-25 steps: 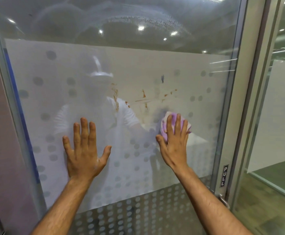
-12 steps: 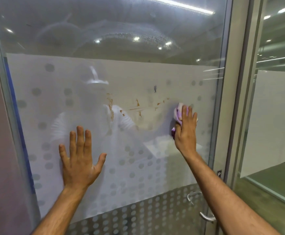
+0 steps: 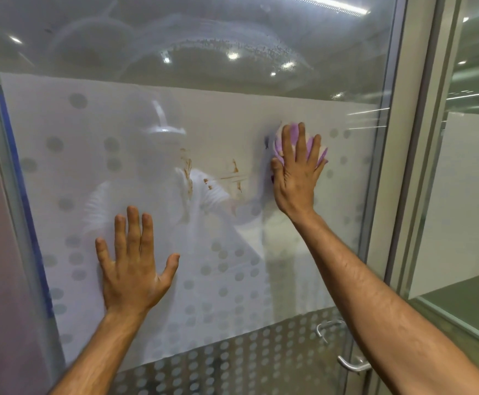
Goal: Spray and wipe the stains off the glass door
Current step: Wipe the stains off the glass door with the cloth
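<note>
The glass door point(image 3: 232, 115) fills the view, with a frosted band dotted with grey circles. Brown stains point(image 3: 234, 175) streak the glass near its middle, with another brown smear point(image 3: 187, 173) to their left. My right hand point(image 3: 296, 175) presses a purple cloth point(image 3: 292, 138) flat against the glass just right of the stains, fingers spread over it. My left hand point(image 3: 134, 266) lies flat and empty on the glass, lower left, fingers apart. A dried spray trail arcs across the clear glass above. No spray bottle is visible.
A metal door handle point(image 3: 352, 364) sticks out at the lower right of the door. The door frame point(image 3: 412, 166) runs down the right side, with another glass panel point(image 3: 472, 195) beyond it. A blue strip point(image 3: 21, 195) edges the left side.
My right hand has carried the cloth up and to the right, then up and back left, onto the small dark mark above the brown stains. My left hand has stayed flat on the glass.
</note>
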{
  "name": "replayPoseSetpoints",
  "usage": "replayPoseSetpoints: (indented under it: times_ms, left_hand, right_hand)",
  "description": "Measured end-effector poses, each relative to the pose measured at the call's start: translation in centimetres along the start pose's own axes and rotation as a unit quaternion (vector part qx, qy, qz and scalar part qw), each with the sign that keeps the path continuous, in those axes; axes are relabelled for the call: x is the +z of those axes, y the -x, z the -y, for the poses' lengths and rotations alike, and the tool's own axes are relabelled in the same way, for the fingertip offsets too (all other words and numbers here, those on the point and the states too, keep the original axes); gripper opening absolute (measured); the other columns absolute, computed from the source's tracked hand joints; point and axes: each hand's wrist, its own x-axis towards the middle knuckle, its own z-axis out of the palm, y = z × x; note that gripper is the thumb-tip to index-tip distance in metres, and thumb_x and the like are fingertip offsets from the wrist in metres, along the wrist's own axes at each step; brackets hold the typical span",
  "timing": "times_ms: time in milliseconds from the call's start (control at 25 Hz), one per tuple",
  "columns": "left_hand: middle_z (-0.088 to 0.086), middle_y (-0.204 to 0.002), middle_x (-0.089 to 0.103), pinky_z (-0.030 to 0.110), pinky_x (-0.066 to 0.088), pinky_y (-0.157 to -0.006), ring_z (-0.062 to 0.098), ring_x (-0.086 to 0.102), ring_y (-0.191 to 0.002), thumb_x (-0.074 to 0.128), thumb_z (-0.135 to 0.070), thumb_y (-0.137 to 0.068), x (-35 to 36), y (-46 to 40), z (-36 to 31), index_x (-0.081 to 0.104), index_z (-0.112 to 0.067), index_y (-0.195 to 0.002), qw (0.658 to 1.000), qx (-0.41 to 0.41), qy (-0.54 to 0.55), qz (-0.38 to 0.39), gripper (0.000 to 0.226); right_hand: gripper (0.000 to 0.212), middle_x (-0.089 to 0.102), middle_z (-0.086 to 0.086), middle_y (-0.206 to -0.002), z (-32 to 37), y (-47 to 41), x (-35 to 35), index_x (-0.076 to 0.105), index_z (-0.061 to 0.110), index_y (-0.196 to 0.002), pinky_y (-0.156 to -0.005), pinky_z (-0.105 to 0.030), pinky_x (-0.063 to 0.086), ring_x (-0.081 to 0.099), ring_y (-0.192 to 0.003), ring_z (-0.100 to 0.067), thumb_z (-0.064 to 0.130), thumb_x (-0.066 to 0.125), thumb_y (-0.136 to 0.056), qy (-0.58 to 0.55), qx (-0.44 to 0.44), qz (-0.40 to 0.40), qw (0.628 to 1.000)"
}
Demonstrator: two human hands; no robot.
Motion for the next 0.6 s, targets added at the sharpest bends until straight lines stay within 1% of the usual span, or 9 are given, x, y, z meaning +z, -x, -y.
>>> replayPoseSetpoints:
  times_ms: [120, 200, 280, 320, 360, 400, 480, 560, 600]
  left_hand:
    - [0.011, -0.179, 0.000, 0.057, -0.006, -0.129, 0.028, -0.004, -0.166, 0.037, -0.065, -0.093, -0.9, -0.2, -0.2, 0.007, -0.012, -0.170, 1.000, -0.001, 0.029, 0.008, 0.098]
    - [0.013, -0.178, 0.004, 0.059, -0.002, -0.128, 0.030, 0.002, -0.165, 0.043, -0.061, -0.090, -2.0, -0.5, -0.6, 0.014, -0.011, -0.169, 0.997, -0.008, 0.074, 0.008, 0.098]
    - [0.020, -0.174, 0.014, 0.068, 0.014, -0.121, 0.039, 0.018, -0.159, 0.048, -0.056, -0.086, -3.4, -1.4, -1.0, 0.024, -0.010, -0.166, 0.996, -0.002, 0.090, -0.013, 0.095]
    - [0.021, -0.172, 0.016, 0.069, 0.019, -0.116, 0.041, 0.023, -0.156, 0.050, -0.054, -0.086, -4.1, -2.3, -1.0, 0.025, -0.011, -0.165, 0.996, 0.007, 0.089, -0.029, 0.093]
    - [0.021, -0.172, 0.015, 0.069, 0.019, -0.115, 0.040, 0.023, -0.155, 0.051, -0.054, -0.085, -4.8, -3.7, -1.1, 0.024, -0.012, -0.165, 0.995, 0.015, 0.088, -0.042, 0.094]
    - [0.020, -0.173, 0.013, 0.068, 0.017, -0.117, 0.039, 0.019, -0.157, 0.052, -0.055, -0.086, -5.5, -5.5, -1.0, 0.021, -0.014, -0.166, 0.994, 0.018, 0.092, -0.051, 0.096]
    - [0.018, -0.176, 0.005, 0.063, 0.004, -0.124, 0.032, 0.006, -0.164, 0.053, -0.056, -0.086, -6.5, -9.3, -0.7, 0.013, -0.016, -0.169, 0.993, 0.016, 0.101, -0.055, 0.101]
    - [0.016, -0.177, -0.001, 0.053, -0.012, -0.128, 0.025, -0.008, -0.165, 0.052, -0.058, -0.087, -6.8, -11.7, -0.5, 0.004, -0.016, -0.170, 0.994, 0.008, 0.100, -0.040, 0.104]
    - [0.016, -0.177, -0.004, 0.050, -0.015, -0.127, 0.023, -0.011, -0.165, 0.049, -0.059, -0.089, -6.6, -12.0, -0.5, 0.001, -0.015, -0.169, 0.995, 0.007, 0.091, -0.026, 0.103]
  right_hand:
    - [0.059, 0.009, -0.007, -0.170, -1.6, 1.7, 0.1, 0.016, 0.026, -0.161, -0.119, -0.069, -0.004, -0.003, -0.156, -0.040, 0.046, 0.027, -0.106, 0.055, -0.070, 0.023, 0.996]
    - [0.058, 0.009, -0.007, -0.170, -3.5, 3.5, -0.1, 0.018, 0.027, -0.161, -0.118, -0.072, 0.002, -0.001, -0.156, -0.040, 0.044, 0.028, -0.106, 0.072, -0.101, 0.040, 0.992]
    - [0.058, 0.010, -0.007, -0.170, -5.2, 5.3, -0.2, 0.019, 0.026, -0.161, -0.118, -0.071, 0.003, 0.000, -0.156, -0.040, 0.045, 0.027, -0.106, 0.073, -0.079, 0.052, 0.993]
    - [0.059, 0.008, -0.007, -0.170, -5.7, 6.3, -0.1, 0.018, 0.025, -0.161, -0.119, -0.071, 0.003, -0.001, -0.156, -0.039, 0.046, 0.025, -0.106, 0.070, -0.056, 0.059, 0.994]
    - [0.061, 0.007, -0.007, -0.170, -6.0, 7.1, -0.1, 0.017, 0.024, -0.161, -0.119, -0.070, 0.002, -0.003, -0.156, -0.039, 0.048, 0.023, -0.105, 0.068, -0.035, 0.066, 0.995]
    - [0.062, 0.005, -0.007, -0.171, -6.2, 7.8, 0.0, 0.016, 0.023, -0.161, -0.120, -0.069, 0.001, -0.004, -0.156, -0.038, 0.050, 0.021, -0.105, 0.065, -0.019, 0.074, 0.995]
    - [0.065, 0.002, -0.007, -0.171, -6.3, 8.9, -0.1, 0.012, 0.022, -0.162, -0.121, -0.067, -0.002, -0.008, -0.156, -0.038, 0.051, 0.018, -0.104, 0.059, -0.004, 0.085, 0.995]
    - [0.066, -0.001, -0.009, -0.171, -6.5, 10.0, -0.1, 0.007, 0.020, -0.162, -0.122, -0.066, -0.003, -0.010, -0.156, -0.038, 0.049, 0.020, -0.104, 0.060, 0.008, 0.090, 0.994]
    - [0.067, -0.003, -0.010, -0.171, -6.7, 10.6, 0.1, 0.003, 0.020, -0.162, -0.122, -0.065, -0.003, -0.010, -0.156, -0.038, 0.048, 0.021, -0.103, 0.063, 0.017, 0.088, 0.994]
